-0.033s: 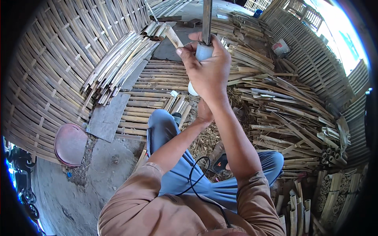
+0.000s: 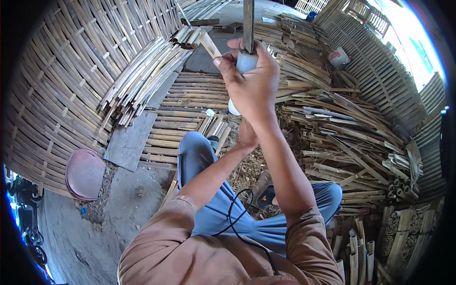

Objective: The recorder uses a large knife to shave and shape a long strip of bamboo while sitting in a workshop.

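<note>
One right grip (image 2: 251, 83) clamps round a pale handle (image 2: 247, 61), dark metal bar (image 2: 249, 23) extending from it, over bamboo slats (image 2: 197, 92). Left grip (image 2: 247, 135) mostly hidden behind right forearm (image 2: 281, 156), can't tell if apart or clamped

I have the right hand (image 2: 255, 85) raised out front, its back toward me, thumb (image 2: 227, 69) pointing left and fingers curled in a grip. Its right forearm (image 2: 288, 166) leans inward. My left forearm (image 2: 216, 172) slants up from the other side, and the left hand (image 2: 247, 135) is mostly hidden behind the right one, its fingers unreadable.
</note>
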Action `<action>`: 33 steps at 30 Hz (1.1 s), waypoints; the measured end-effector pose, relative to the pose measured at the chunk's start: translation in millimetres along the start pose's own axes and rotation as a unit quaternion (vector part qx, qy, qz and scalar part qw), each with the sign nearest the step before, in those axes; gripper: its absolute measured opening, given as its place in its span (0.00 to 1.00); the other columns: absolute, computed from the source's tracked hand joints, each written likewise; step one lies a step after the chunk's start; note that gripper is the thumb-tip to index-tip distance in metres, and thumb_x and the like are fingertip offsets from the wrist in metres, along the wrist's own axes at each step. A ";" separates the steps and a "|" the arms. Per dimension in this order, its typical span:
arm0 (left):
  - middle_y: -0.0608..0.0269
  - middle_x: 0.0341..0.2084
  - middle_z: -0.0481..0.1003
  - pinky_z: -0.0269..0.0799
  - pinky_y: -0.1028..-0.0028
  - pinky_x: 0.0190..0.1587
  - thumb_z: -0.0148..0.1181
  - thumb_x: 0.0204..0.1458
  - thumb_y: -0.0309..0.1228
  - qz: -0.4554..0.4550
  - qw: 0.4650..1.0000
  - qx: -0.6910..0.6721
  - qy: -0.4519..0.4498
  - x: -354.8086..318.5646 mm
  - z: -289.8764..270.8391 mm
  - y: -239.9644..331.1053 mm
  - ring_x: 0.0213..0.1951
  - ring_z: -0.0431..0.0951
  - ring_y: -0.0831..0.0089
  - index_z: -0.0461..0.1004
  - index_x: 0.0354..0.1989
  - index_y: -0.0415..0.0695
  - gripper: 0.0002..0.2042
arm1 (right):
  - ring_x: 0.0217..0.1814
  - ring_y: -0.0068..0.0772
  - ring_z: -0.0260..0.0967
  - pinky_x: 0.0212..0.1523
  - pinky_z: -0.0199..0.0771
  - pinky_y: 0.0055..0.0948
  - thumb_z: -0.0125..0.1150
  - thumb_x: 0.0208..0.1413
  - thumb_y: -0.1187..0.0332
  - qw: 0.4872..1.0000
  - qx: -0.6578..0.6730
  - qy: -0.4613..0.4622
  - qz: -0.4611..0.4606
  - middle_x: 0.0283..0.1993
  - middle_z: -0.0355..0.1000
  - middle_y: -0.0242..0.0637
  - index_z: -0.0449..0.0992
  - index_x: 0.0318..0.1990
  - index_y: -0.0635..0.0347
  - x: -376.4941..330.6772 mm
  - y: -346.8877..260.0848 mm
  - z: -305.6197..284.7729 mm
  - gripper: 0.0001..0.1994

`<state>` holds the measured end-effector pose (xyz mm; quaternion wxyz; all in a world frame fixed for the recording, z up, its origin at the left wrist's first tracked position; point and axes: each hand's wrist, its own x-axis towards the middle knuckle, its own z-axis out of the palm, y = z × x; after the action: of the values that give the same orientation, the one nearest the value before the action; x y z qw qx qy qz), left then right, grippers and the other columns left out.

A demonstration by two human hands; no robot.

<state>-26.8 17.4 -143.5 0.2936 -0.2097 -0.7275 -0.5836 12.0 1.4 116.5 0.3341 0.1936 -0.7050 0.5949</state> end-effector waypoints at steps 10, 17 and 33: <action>0.50 0.28 0.70 0.73 0.57 0.32 0.55 0.57 0.19 0.074 0.988 0.096 0.093 10.0 3.2 -4.9 0.33 0.76 0.51 0.61 0.49 0.32 0.14 | 0.29 0.17 0.75 0.24 0.77 0.18 0.74 0.53 0.77 0.998 0.021 0.009 -0.061 0.39 0.80 0.38 0.76 0.47 0.60 11.3 -6.4 -34.8 0.15; 0.48 0.30 0.75 0.72 0.50 0.36 0.64 0.50 0.24 -0.015 0.995 -0.084 0.042 -5.6 17.2 -24.5 0.33 0.76 0.43 0.65 0.51 0.36 0.21 | 0.43 0.22 0.79 0.40 0.84 0.24 0.75 0.50 0.79 0.997 0.026 -0.049 0.046 0.43 0.79 0.36 0.76 0.46 0.61 -3.3 4.5 -17.0 0.16; 0.43 0.35 0.72 0.75 0.53 0.33 0.56 0.58 0.22 0.023 0.996 0.027 0.083 10.4 7.2 -7.4 0.33 0.77 0.42 0.63 0.51 0.33 0.15 | 0.31 0.18 0.77 0.27 0.79 0.19 0.71 0.55 0.80 0.998 0.043 0.025 -0.048 0.37 0.80 0.37 0.74 0.46 0.64 8.0 -5.5 -25.6 0.14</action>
<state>-40.6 22.3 -143.0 0.3718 -0.1691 -0.7109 -0.5725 16.3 26.0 127.8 0.3709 0.2264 -0.6600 0.6129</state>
